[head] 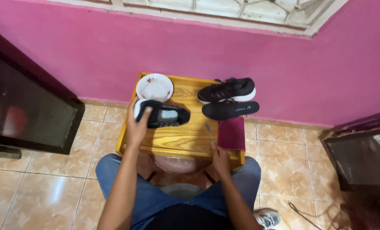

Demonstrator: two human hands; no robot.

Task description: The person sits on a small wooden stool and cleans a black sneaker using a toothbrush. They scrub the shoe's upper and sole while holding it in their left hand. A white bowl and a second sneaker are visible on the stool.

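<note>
Left hand: the left hand is wrapped round the heel end of a black shoe, fingers curled over the top, so it's got a proper grip.
Shoe in hand: lies on its side on the wooden table, toe pointing to about 3 o'clock, sitting at roughly 9 o'clock from the table's middle.
Right hand: the right hand is down at the near edge, around 5 o'clock, fingers pinched narrow round the bottom of a toothbrush.
Toothbrush: stands pretty much straight, head pointing to 12 o'clock, just beside the cloth.
Cloth: a dark red folded cloth at 4 o'clock on the table, just right of the brush.
Bowl: a white bowl at the far left corner, 11 o'clock, just behind the held shoe.
Other shoe: second black shoe with a white sole at 1 o'clock, upright.
Insole: a black insole lies flat right in front of that second shoe, between it and the cloth.
</note>
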